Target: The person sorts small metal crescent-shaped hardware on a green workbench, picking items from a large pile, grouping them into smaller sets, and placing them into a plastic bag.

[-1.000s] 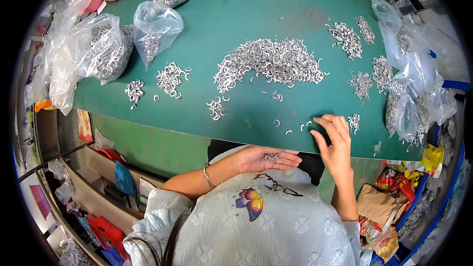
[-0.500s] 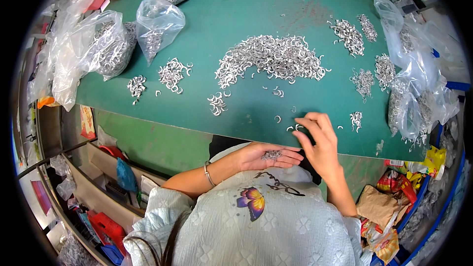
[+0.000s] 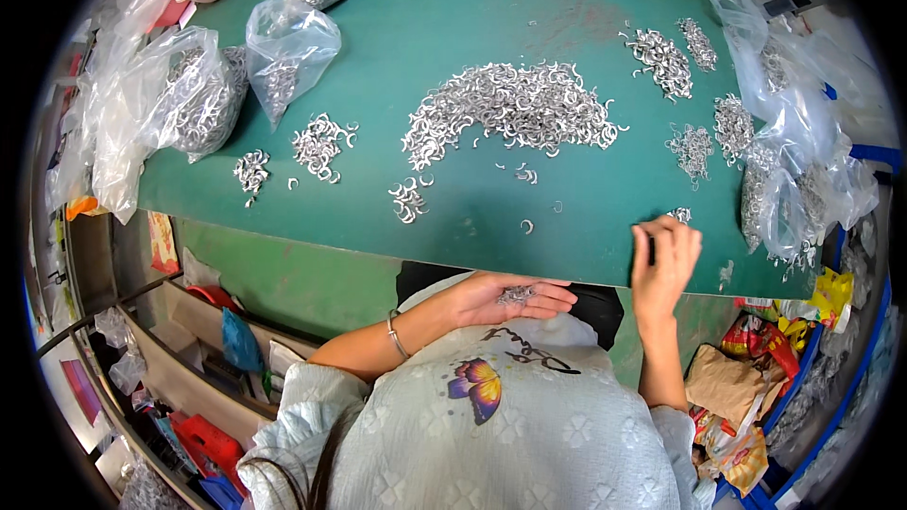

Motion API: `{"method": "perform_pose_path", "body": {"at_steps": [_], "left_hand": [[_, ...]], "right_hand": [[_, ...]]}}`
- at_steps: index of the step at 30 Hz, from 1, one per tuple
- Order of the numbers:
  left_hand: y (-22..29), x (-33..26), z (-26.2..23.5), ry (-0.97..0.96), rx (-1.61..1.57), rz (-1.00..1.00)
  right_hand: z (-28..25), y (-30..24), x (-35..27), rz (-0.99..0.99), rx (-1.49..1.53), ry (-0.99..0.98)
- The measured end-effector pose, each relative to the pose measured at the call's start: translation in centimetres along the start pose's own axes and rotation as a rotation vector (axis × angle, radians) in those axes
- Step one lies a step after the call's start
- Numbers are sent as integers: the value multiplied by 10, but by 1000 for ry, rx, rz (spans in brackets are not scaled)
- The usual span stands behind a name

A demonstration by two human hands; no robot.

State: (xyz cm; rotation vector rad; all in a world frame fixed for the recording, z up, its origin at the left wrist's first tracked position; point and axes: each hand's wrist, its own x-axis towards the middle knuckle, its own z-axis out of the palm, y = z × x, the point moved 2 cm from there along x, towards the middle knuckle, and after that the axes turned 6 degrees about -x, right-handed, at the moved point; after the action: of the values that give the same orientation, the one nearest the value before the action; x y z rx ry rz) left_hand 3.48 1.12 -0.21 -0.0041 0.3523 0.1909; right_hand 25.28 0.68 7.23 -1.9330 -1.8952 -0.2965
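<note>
**Little piles set apart, big heap remaining**

So the left hand (image 3: 484, 299) is flat, palm up, with a small clutch of metal bits (image 3: 517, 295) lying in it. The right hand (image 3: 668, 260) is over the near edge of the green counter (image 3: 576, 246), fingers bent inward; can't honestly tell if anything's pinched in there, since its back hides the fingertips. Just past those fingers sits a small pile (image 3: 679, 214), partly covered.

A lone curved piece (image 3: 526, 226) lies just beyond the left palm. Further out from that palm there's the big heap (image 3: 515, 106), with a smaller cluster (image 3: 409, 200) near its left end. Beyond the right hand are four more separate piles (image 3: 691, 151), then filled plastic bags (image 3: 770, 198) off to its right.

My read: a fair bit is already split off, but the big heap's plenty to get through.
</note>
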Motion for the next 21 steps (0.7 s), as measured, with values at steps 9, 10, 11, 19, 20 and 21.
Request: {"method": "perform_pose_path", "body": {"at_steps": [9, 10, 11, 19, 20, 21], "left_hand": [[-3, 0, -2, 39, -56, 25], [-3, -1, -2, 76, -59, 27], [-3, -3, -2, 113, -63, 29], [-9, -7, -16, 257, -242, 75], [-8, -9, -12, 416, -215, 64], [-7, -9, -14, 301, -174, 75]], "right_hand": [[6, -63, 21, -151, 372, -177], [12, -73, 24, -185, 394, -203], [18, -81, 24, -176, 414, -240], [0, -81, 1, -432, 658, -562], [1, -80, 1, -410, 756, -568], [3, -79, 2, -387, 855, -573]]}}
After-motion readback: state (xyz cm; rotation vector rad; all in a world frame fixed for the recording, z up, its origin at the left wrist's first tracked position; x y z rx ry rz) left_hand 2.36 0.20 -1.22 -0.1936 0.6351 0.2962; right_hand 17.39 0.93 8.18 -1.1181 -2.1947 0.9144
